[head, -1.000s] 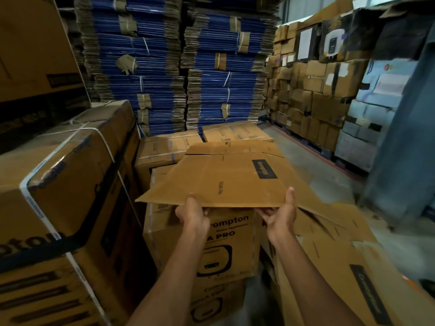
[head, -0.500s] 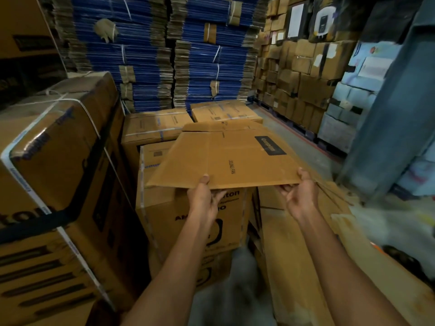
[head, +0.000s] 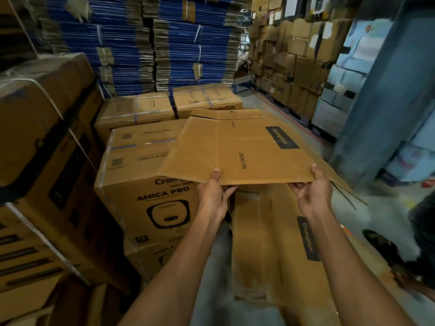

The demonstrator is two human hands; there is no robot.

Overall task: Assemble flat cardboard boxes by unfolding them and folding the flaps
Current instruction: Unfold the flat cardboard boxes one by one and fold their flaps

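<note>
Holding the flat box (head: pixel 235 151) by its near edge, we space the two grips along that edge. The left hand (head: pixel 213 196) pinches beside the lengthwise crease. The right hand (head: pixel 314 191) pinches at the near right corner. Each grip is closed on the cardboard, with the thumb pressed on the top face and the fingers curled underneath.

The box hangs in the air, roughly level, and extends away from both grips. Its far left part overhangs the sealed carton (head: pixel 146 191), which stands ahead and to the left of the left grip. A pile of flat boxes (head: pixel 270 243) lies below the right grip and nearer to us.

We judge the reasons as follows:

- **Spacing:** Two grips set well apart stop the wide panel from sagging or twisting.
- **Edge hold:** Holding at the edge likely places the fingers where the two layers meet, so that the layers can be parted to unfold the sleeve.
- **Clearance:** Holding the box clear of the pile gives it room to open downward.

The box is not yet unfolded and no flap is folded. The step in hand is opening the sleeve.
</note>
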